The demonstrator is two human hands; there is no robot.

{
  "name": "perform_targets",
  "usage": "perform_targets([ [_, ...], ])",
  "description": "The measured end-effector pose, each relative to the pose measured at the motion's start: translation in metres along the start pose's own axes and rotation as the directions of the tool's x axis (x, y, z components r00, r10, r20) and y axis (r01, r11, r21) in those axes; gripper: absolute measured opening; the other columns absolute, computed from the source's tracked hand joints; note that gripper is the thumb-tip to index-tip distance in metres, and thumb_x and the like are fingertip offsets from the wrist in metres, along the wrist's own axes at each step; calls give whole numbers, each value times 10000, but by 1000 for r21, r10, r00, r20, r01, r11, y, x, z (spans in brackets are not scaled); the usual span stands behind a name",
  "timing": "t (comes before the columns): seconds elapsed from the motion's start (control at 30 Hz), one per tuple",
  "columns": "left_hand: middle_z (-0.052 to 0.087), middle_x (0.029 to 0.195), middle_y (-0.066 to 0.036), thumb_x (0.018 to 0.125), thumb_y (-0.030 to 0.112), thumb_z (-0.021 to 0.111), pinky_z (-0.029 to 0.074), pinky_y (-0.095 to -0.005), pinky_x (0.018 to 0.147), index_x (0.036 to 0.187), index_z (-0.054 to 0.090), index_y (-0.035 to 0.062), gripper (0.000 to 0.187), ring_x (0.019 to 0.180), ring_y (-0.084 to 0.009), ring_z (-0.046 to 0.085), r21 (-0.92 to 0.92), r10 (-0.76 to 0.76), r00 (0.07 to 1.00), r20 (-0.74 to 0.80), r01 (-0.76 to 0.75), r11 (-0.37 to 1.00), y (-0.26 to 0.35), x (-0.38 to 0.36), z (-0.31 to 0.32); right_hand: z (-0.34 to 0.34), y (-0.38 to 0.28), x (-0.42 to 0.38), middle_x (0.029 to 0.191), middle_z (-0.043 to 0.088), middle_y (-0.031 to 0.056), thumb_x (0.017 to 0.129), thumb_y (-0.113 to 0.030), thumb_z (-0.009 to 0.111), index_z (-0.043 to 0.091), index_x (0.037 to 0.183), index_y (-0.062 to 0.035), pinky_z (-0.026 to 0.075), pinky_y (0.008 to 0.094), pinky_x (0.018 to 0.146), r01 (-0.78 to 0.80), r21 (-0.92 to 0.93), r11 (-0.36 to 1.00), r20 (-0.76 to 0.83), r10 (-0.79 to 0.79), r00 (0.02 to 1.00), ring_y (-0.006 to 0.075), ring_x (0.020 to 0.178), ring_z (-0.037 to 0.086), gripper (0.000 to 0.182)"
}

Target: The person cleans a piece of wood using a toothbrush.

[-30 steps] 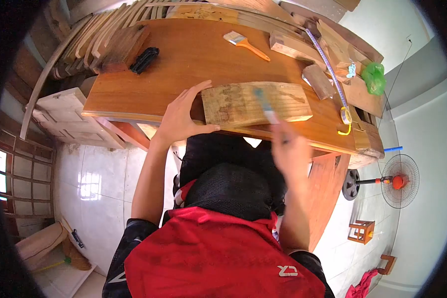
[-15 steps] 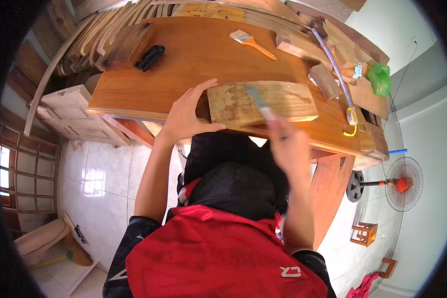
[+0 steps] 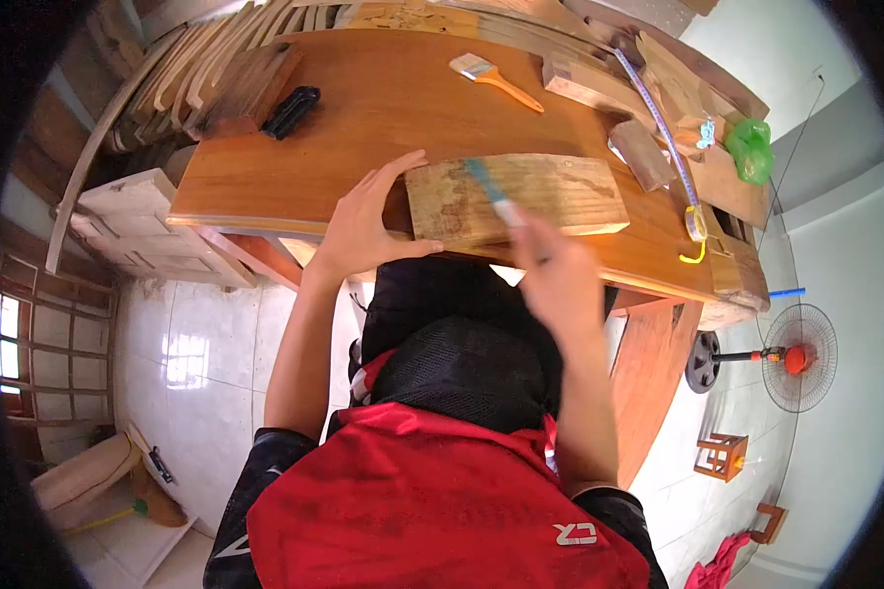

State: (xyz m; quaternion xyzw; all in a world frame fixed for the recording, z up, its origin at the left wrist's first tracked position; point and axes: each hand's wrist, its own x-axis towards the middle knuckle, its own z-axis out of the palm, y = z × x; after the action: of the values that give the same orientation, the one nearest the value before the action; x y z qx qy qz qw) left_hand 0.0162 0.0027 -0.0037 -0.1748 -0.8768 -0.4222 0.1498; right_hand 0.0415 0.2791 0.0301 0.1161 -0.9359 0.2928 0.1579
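Sliding leftward since the earlier frame, blue-handled brush (image 3: 489, 194) now crossing the left-centre of the weathered plank (image 3: 517, 199), gripped in the blurred right hand (image 3: 556, 278) at frame centre. Pressing flat on the plank's left end, left hand (image 3: 365, 224), fingers spread, not clenched. Lying along the near edge of the workbench (image 3: 383, 108), looking stiff, fairly heavy, rough rather than slippery; best taken by its ends. Resting further up: orange-handled brush (image 3: 493, 80), tape measure (image 3: 692, 218), green bag (image 3: 751, 149)
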Motion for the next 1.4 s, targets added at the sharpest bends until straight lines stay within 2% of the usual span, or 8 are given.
perform_targets([
  [0.13, 588, 1564, -153, 669, 388, 989, 444, -460, 1205, 1594, 493, 127, 1082, 1434, -371, 569, 1, 10, 1000, 15, -10, 1000, -1, 3, -2, -8, 10, 1, 836, 758, 211, 1042, -358, 683, 796, 1259, -230, 594, 530, 696, 25, -33, 999, -15, -25, 1000, 417, 770, 751, 276],
  [0.23, 591, 1560, -150, 674, 382, 986, 444, -457, 1205, 1596, 489, 121, 1080, 1429, -366, 576, 16, 10, 1000, 27, -11, 1000, -2, 1, -3, -55, 75, 27, 869, 773, 211, 1066, -435, 625, 784, 1286, -234, 594, 545, 727, -357, -241, 902, -97, 343, 934, 434, 840, 762, 338],
  [0.5, 596, 1558, -143, 673, 357, 991, 439, -448, 1208, 1601, 483, 115, 1085, 1437, -338, 575, -8, 0, 1000, 16, 1, 1000, -3, 3, 1, -2, 9, -3, 827, 749, 228, 1056, -349, 650, 780, 1286, -240, 594, 549, 713, -1, -52, 999, 7, 2, 1000, 445, 783, 748, 286],
  [0.8, 613, 1523, -161, 667, 400, 987, 461, -470, 1187, 1570, 510, 120, 1059, 1407, -376, 586, 5, 18, 1000, 9, -18, 1000, -3, 5, 0, -55, 107, 26, 875, 765, 227, 1059, -418, 639, 772, 1297, -219, 589, 565, 717, -341, -270, 900, -165, 306, 938, 468, 857, 749, 337],
  [1.07, 595, 1555, -142, 669, 352, 987, 434, -452, 1210, 1587, 500, 112, 1066, 1439, -335, 571, 3, -19, 999, 34, 19, 1000, 0, 2, -3, -8, 27, -5, 867, 766, 202, 1050, -330, 681, 784, 1279, -244, 593, 537, 691, -47, 65, 997, -22, 49, 999, 437, 784, 747, 266],
  [1.2, 591, 1560, -148, 670, 361, 989, 425, -449, 1218, 1586, 504, 114, 1065, 1445, -345, 564, 11, 13, 1000, 27, -14, 1000, -4, 5, -3, -13, 20, 9, 774, 743, 205, 1060, -323, 664, 779, 1279, -241, 581, 531, 613, -38, -257, 966, -102, 13, 995, 441, 698, 730, 261],
  [1.27, 589, 1563, -150, 670, 370, 990, 421, -450, 1223, 1585, 505, 112, 1068, 1451, -351, 558, -22, 14, 1000, 27, -14, 1000, -4, 3, -1, 3, 6, 0, 777, 738, 218, 1061, -320, 659, 775, 1293, -258, 593, 531, 663, 209, -19, 978, 24, -208, 978, 438, 720, 735, 267],
  [1.4, 595, 1559, -149, 665, 392, 992, 413, -454, 1234, 1586, 499, 106, 1084, 1460, -354, 550, 0, -11, 1000, 14, 11, 1000, 0, -2, -1, -9, 6, 29, 888, 773, 187, 1047, -310, 683, 783, 1288, -250, 603, 517, 718, 6, -99, 995, 39, -2, 999, 431, 801, 745, 269],
])
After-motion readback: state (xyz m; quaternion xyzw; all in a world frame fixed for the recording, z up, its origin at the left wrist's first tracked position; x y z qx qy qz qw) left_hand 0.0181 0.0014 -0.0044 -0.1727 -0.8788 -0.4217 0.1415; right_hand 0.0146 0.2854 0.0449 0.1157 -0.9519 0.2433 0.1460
